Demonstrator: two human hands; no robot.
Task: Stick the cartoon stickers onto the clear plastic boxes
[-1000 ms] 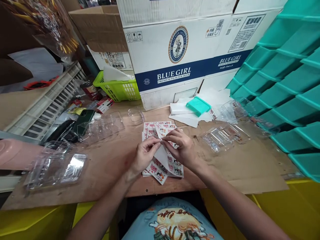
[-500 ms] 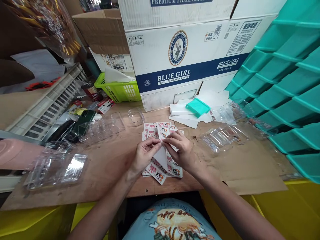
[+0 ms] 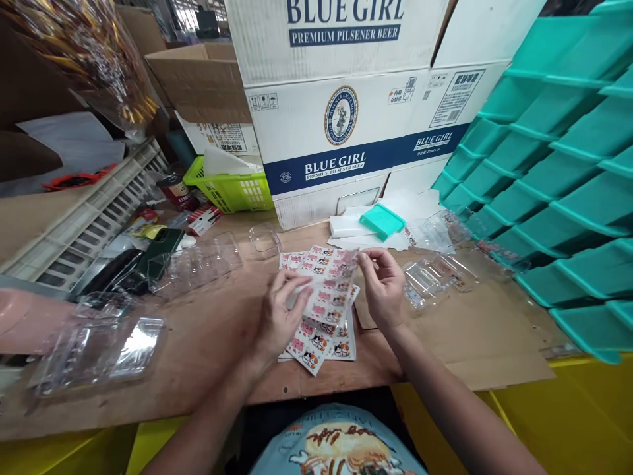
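Observation:
A sticker sheet [image 3: 324,290] printed with cartoon cats and pink lettering is lifted at a slant over a loose pile of similar sheets [image 3: 309,353]. My right hand [image 3: 383,284] pinches its upper right corner between thumb and fingers. At the sheet's left edge is my left hand [image 3: 281,313], slightly blurred, with thumb and fingers apart. Whether its fingertips touch the sheet, I cannot tell. The pile lies near the front edge of the wooden table [image 3: 212,343].
Clear plastic cases lie on the left [image 3: 138,346] and the right [image 3: 438,277]. A teal tray [image 3: 383,221] rests on white papers at the back. Behind stand a white beer carton [image 3: 346,125], a green basket [image 3: 232,191] and stacked teal bins [image 3: 554,171] along the right.
My hands have moved apart from their shared pinch at the sheet's corner. The right hand has drawn a corner to the right, and the sheet's printed side now faces up. The left hand's fingers have spread.

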